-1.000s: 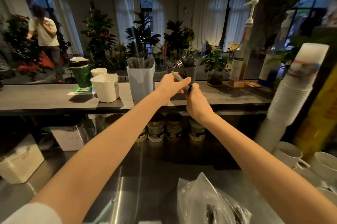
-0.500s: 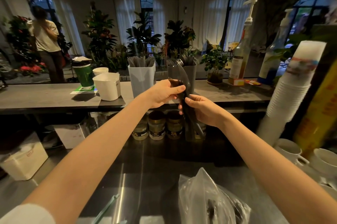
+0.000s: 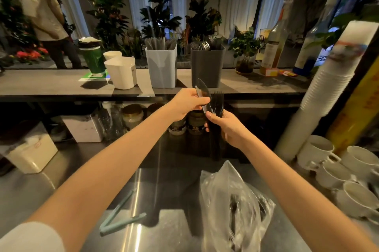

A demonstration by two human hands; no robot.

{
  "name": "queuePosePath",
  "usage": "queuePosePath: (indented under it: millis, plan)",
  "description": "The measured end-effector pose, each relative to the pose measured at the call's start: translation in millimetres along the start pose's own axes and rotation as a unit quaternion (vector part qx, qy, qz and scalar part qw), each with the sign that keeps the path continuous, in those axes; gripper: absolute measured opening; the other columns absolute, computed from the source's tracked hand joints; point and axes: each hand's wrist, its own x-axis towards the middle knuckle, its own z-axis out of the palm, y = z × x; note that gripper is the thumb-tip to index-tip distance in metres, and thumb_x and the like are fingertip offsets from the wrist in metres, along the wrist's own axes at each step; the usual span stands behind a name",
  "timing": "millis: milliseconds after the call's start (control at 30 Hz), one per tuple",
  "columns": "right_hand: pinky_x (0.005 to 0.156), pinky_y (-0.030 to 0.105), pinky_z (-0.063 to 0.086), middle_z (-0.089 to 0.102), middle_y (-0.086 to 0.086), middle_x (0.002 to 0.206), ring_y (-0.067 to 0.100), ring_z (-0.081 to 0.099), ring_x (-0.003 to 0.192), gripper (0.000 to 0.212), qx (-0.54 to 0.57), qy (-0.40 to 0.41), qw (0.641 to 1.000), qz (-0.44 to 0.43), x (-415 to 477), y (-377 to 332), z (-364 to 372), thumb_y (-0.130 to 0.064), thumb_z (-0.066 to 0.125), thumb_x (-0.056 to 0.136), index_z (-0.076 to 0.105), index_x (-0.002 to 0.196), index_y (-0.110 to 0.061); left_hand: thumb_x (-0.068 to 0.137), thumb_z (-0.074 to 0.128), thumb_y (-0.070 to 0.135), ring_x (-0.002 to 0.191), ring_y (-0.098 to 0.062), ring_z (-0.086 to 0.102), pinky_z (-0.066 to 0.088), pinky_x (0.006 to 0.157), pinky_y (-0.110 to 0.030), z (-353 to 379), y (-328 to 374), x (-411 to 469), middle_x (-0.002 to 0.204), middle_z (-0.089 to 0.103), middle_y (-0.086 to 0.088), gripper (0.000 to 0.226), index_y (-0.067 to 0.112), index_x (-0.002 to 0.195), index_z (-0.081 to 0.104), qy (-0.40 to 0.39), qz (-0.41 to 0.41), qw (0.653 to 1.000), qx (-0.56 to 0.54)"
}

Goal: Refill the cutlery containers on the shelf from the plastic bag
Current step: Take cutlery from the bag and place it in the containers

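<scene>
Your right hand (image 3: 227, 126) is curled round a bundle of black plastic forks (image 3: 217, 104), tines up, held low in front of the shelf (image 3: 51, 85). Your left hand (image 3: 188, 104) pinches a single black plastic knife (image 3: 202, 92) between thumb and fingers, and its blade rises just above the forks. By its outline it looks like a knife, though it is dark and slightly blurred. Both hands hang just below the dark grey container (image 3: 207, 69), which already shows black cutlery at its rim. The pale container (image 3: 162, 67) stands just beside it on the left.

The main risk is sorting. If you pull the knife free while the forks are only loosely gripped, a neighbouring handle could come with it and scatter pieces onto the steel counter (image 3: 174, 169) or among the jars (image 3: 133, 115) under the shelf. Which container takes which piece cannot be told from here, so check before you drop anything in. The grey container looks fairly full, and a handful pushed in carelessly may catch on what is inside and tip it off the edge.

The plastic bag (image 3: 231, 206) stands open near your right forearm with more cutlery inside. A backward sweep of that arm could knock it over.
</scene>
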Motion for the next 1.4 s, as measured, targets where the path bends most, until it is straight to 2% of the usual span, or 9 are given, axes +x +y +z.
queuePosePath:
  millis: [133, 367, 500, 700, 833, 967, 1167, 1300, 1400]
  plan:
    - [0.065, 0.022, 0.049, 0.059, 0.002, 0.074, 0.011, 0.057, 0.067, 0.011, 0.057, 0.023, 0.998, 0.031, -14, 30, 14, -0.023, 0.051, 0.096, 0.057, 0.102, -0.016, 0.091, 0.056, 0.005, 0.096, -0.013, 0.061, 0.049, 0.081, -0.022, 4, -22, -19, 0.098, 0.065, -0.001, 0.023, 0.006, 0.114, 0.062, -0.002, -0.025, 0.999, -0.040]
    - [0.067, 0.028, 0.048, 0.058, 0.002, 0.068, 0.012, 0.056, 0.061, 0.018, 0.133, -0.015, 0.985, 0.111, -34, 61, 37, -0.027, 0.044, 0.099, 0.054, 0.105, -0.014, 0.094, 0.051, 0.005, 0.095, -0.010, 0.058, 0.047, 0.072, -0.017, -4, -55, -43, 0.102, 0.060, 0.001, 0.022, 0.010, 0.115, 0.059, -0.027, -0.076, 0.995, -0.060]
    - [0.059, 0.026, 0.043, 0.050, 0.002, 0.062, 0.011, 0.048, 0.053, 0.015, 0.130, -0.025, 0.985, 0.112, -41, 73, 46, -0.025, 0.043, 0.099, 0.050, 0.097, -0.013, 0.094, 0.053, 0.006, 0.096, -0.010, 0.058, 0.047, 0.073, -0.018, -9, -67, -53, 0.103, 0.059, -0.001, 0.019, 0.011, 0.112, 0.057, -0.032, -0.090, 0.994, -0.058]
    - [0.049, 0.019, 0.039, 0.049, 0.003, 0.066, 0.009, 0.046, 0.051, 0.009, 0.143, -0.014, 0.982, 0.119, -52, 98, 56, -0.020, 0.046, 0.098, 0.046, 0.091, -0.014, 0.095, 0.051, 0.006, 0.097, -0.012, 0.061, 0.054, 0.069, -0.014, -20, -90, -64, 0.107, 0.061, -0.006, 0.036, 0.016, 0.129, 0.049, 0.001, -0.074, 0.991, -0.108]
    - [0.053, 0.021, 0.041, 0.053, 0.004, 0.067, 0.012, 0.046, 0.055, 0.018, 0.121, -0.011, 0.984, 0.129, -60, 115, 64, -0.013, 0.046, 0.098, 0.043, 0.080, -0.013, 0.095, 0.053, 0.008, 0.082, -0.011, 0.058, 0.055, 0.071, -0.020, -22, -112, -71, 0.096, 0.058, -0.005, 0.025, 0.013, 0.119, 0.056, 0.016, -0.094, 0.993, -0.071]
    - [0.063, 0.025, 0.043, 0.054, 0.006, 0.072, 0.016, 0.048, 0.064, 0.020, 0.078, -0.005, 0.987, 0.140, -63, 127, 73, -0.008, 0.050, 0.096, 0.042, 0.078, -0.014, 0.090, 0.057, 0.001, 0.088, -0.014, 0.060, 0.055, 0.073, -0.022, -24, -125, -72, 0.104, 0.060, -0.012, 0.019, 0.007, 0.108, 0.060, 0.057, -0.127, 0.989, -0.051]
    - [0.071, 0.027, 0.045, 0.055, 0.009, 0.078, 0.018, 0.052, 0.071, 0.019, 0.047, 0.011, 0.988, 0.148, -62, 131, 79, -0.005, 0.052, 0.093, 0.044, 0.079, -0.014, 0.086, 0.062, 0.000, 0.099, -0.020, 0.063, 0.055, 0.081, -0.025, -28, -135, -73, 0.113, 0.063, -0.018, 0.022, 0.008, 0.107, 0.062, 0.056, -0.121, 0.991, -0.017]
    - [0.070, 0.025, 0.045, 0.053, 0.009, 0.080, 0.016, 0.054, 0.071, 0.021, 0.056, 0.038, 0.990, 0.122, -57, 125, 83, -0.002, 0.051, 0.093, 0.043, 0.078, -0.014, 0.088, 0.062, 0.007, 0.098, -0.017, 0.061, 0.054, 0.073, -0.021, -27, -134, -72, 0.118, 0.060, -0.012, 0.038, 0.010, 0.125, 0.053, 0.059, -0.130, 0.988, -0.058]
    - [0.070, 0.025, 0.046, 0.055, 0.008, 0.080, 0.015, 0.056, 0.074, 0.020, 0.032, 0.050, 0.993, 0.103, -52, 121, 86, -0.003, 0.052, 0.093, 0.045, 0.078, -0.015, 0.090, 0.062, 0.016, 0.082, -0.010, 0.060, 0.054, 0.070, -0.019, -23, -132, -76, 0.095, 0.061, -0.006, 0.025, 0.008, 0.113, 0.057, 0.004, -0.181, 0.983, -0.039]
